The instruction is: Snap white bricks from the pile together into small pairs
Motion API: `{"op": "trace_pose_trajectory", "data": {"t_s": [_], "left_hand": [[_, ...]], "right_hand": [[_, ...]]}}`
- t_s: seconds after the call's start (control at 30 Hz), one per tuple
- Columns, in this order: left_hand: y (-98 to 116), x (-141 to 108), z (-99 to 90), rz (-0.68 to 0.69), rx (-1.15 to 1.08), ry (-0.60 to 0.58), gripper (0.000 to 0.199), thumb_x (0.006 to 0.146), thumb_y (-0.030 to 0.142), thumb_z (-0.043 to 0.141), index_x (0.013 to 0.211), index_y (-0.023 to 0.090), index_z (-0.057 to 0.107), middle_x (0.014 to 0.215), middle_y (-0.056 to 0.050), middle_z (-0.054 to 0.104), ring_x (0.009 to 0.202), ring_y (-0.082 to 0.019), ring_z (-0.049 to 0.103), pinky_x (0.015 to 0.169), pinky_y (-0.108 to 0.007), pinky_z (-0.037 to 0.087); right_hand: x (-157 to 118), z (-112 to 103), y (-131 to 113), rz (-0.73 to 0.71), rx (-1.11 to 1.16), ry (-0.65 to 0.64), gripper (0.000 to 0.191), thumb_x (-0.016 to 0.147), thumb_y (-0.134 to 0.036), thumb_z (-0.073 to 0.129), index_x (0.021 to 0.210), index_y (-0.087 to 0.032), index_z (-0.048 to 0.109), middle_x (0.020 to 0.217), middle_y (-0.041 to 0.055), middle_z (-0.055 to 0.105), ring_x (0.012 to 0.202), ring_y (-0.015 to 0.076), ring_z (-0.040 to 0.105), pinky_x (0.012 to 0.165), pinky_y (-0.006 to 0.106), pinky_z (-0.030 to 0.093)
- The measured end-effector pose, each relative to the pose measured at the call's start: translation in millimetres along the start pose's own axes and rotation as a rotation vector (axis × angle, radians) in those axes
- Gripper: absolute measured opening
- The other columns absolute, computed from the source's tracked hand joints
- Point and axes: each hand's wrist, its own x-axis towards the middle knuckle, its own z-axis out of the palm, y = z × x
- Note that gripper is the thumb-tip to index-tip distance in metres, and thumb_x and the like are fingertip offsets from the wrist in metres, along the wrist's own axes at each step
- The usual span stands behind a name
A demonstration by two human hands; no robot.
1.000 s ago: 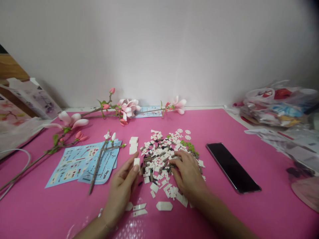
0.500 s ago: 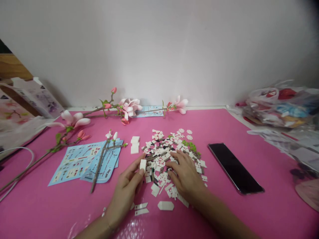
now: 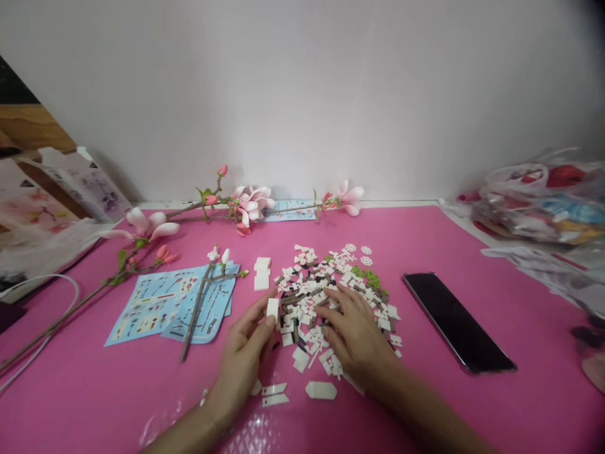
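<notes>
So there's one white block (image 3: pixel 273 308) pinched between thumb and index finger of the left hand (image 3: pixel 248 337), just off the left edge of the parts pile (image 3: pixel 309 293). Those fingers are basically closed on it. Right hand (image 3: pixel 359 331) is down at the pile's right side, fingers curled with a narrow gap to the thumb; can't tell if it's got anything. Pile itself is way too many to count, mostly white with some brown and black. Three lacy white discs (image 3: pixel 366 250) on its far side. Near side: two notched strips (image 3: pixel 275 400), one six-sided plate (image 3: pixel 321 390). Further left, one small branch (image 3: pixel 196 315) on blue sheets (image 3: pixel 142 309); right, one phone (image 3: pixel 458 321).
</notes>
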Motion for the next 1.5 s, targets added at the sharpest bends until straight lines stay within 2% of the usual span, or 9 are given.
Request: {"op": "trace_pose_trajectory", "data": {"t_s": [0.17, 0.33, 0.43, 0.6, 0.73, 0.9, 1.03, 1.27, 1.5], "left_hand": [[5, 1, 0.8, -0.035, -0.056, -0.018, 0.053, 0.08, 0.032, 0.065, 0.131, 0.03, 0.051, 0.118, -0.003, 0.067, 0.098, -0.018, 0.063, 0.087, -0.029, 0.05], [3, 2, -0.2, -0.024, -0.048, 0.019, 0.045, 0.079, 0.033, 0.064, 0.124, 0.029, 0.058, 0.128, -0.004, 0.062, 0.114, -0.021, 0.057, 0.092, -0.031, 0.048], [3, 2, -0.1, -0.021, -0.047, 0.014, 0.045, 0.079, 0.032, 0.065, 0.124, 0.028, 0.058, 0.125, -0.004, 0.063, 0.11, -0.02, 0.059, 0.09, -0.029, 0.049], [5, 2, 0.6, -0.046, -0.066, 0.012, 0.049, 0.078, 0.032, 0.066, 0.125, 0.026, 0.057, 0.106, -0.003, 0.069, 0.088, -0.015, 0.064, 0.081, -0.026, 0.051], [9, 1, 1.9, -0.03, -0.038, 0.026, 0.048, 0.078, 0.031, 0.066, 0.125, 0.026, 0.058, 0.093, -0.001, 0.068, 0.077, -0.012, 0.061, 0.075, -0.023, 0.051], [11, 0, 3.2, -0.036, -0.054, -0.018, 0.057, 0.079, 0.032, 0.065, 0.133, 0.028, 0.049, 0.078, 0.002, 0.065, 0.067, -0.011, 0.057, 0.071, -0.025, 0.051], [10, 0, 4.0, -0.044, -0.074, -0.014, 0.057, 0.078, 0.031, 0.065, 0.133, 0.029, 0.049, 0.09, -0.001, 0.068, 0.072, -0.012, 0.059, 0.075, -0.026, 0.05], [12, -1, 5.4, -0.051, -0.12, -0.051, 0.054, 0.081, 0.029, 0.064, 0.133, 0.03, 0.049, 0.116, -0.004, 0.067, 0.095, -0.016, 0.062, 0.083, -0.026, 0.049], [14, 0, 5.4, -0.05, -0.088, -0.027, 0.056, 0.079, 0.03, 0.065, 0.133, 0.03, 0.049, 0.109, -0.003, 0.07, 0.086, -0.015, 0.064, 0.079, -0.026, 0.051]], "right_hand": [[2, -5, -10, -0.107, -0.017, -0.128, 0.032, 0.086, -0.032, 0.053, 0.117, -0.03, 0.061, 0.144, 0.0079, 0.039, 0.135, 0.0332, 0.025, 0.107, 0.058, 0.02], [4, -7, -10, -0.054, -0.017, -0.14, 0.028, 0.085, -0.033, 0.054, 0.11, -0.025, 0.065, 0.143, 0.0093, 0.042, 0.135, 0.0332, 0.027, 0.108, 0.058, 0.019], [2, -8, -12, -0.134, -0.006, -0.145, 0.03, 0.087, -0.031, 0.052, 0.114, -0.024, 0.062, 0.141, 0.0064, 0.045, 0.135, 0.0305, 0.027, 0.109, 0.057, 0.019], [0, -8, -18, -0.356, 0.025, -0.213, 0.039, 0.087, -0.025, 0.05, 0.126, -0.023, 0.053, 0.141, 0.0015, 0.045, 0.137, 0.0273, 0.024, 0.112, 0.053, 0.015], [2, -8, -18, -0.343, 0.028, -0.181, 0.04, 0.086, -0.023, 0.051, 0.126, -0.021, 0.054, 0.134, 0.004, 0.053, 0.134, 0.028, 0.031, 0.111, 0.055, 0.017], [3, -10, -15, -0.281, 0.027, -0.134, 0.031, 0.088, -0.023, 0.049, 0.115, -0.023, 0.062, 0.126, 0.0039, 0.06, 0.128, 0.0284, 0.04, 0.109, 0.056, 0.021], [3, -11, -17, -0.266, 0.023, -0.124, 0.03, 0.088, -0.023, 0.048, 0.115, -0.024, 0.062, 0.128, 0.0042, 0.058, 0.128, 0.0277, 0.039, 0.109, 0.056, 0.022], [2, -6, -20, -0.344, 0.007, -0.221, 0.049, 0.085, -0.036, 0.056, 0.131, -0.023, 0.049, 0.145, 0.0046, 0.039, 0.138, 0.0291, 0.022, 0.113, 0.053, 0.015], [4, -6, -17, -0.32, 0.022, -0.188, 0.041, 0.087, -0.037, 0.052, 0.125, -0.022, 0.055, 0.138, 0.0058, 0.049, 0.136, 0.0285, 0.027, 0.111, 0.054, 0.017]]}}
